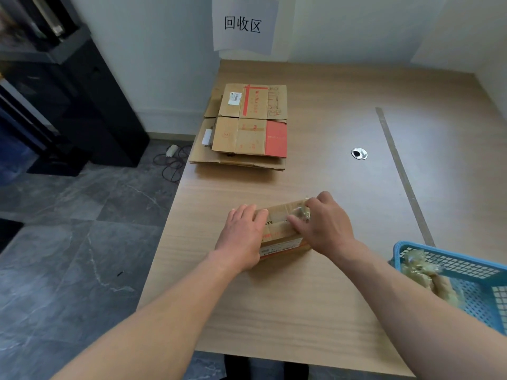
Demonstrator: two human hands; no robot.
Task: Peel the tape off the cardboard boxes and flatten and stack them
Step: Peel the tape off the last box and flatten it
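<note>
A small brown cardboard box (282, 231) stands on the wooden table (315, 297) in front of me. My left hand (240, 237) lies over its left end with the fingers draped on the top. At the box's far right corner my right hand (325, 223) pinches a crumpled bunch of clear tape (300, 212). The tape still clings to the box top. Further back, at the table's left side, lies a stack of flattened boxes (247, 127) with red print.
A blue plastic basket (466, 272) holding wads of peeled tape sits at the right edge. A round cable hole (359, 153) and a long strip (403, 176) mark the table's right half. Dark furniture (68, 91) stands on the floor to the left.
</note>
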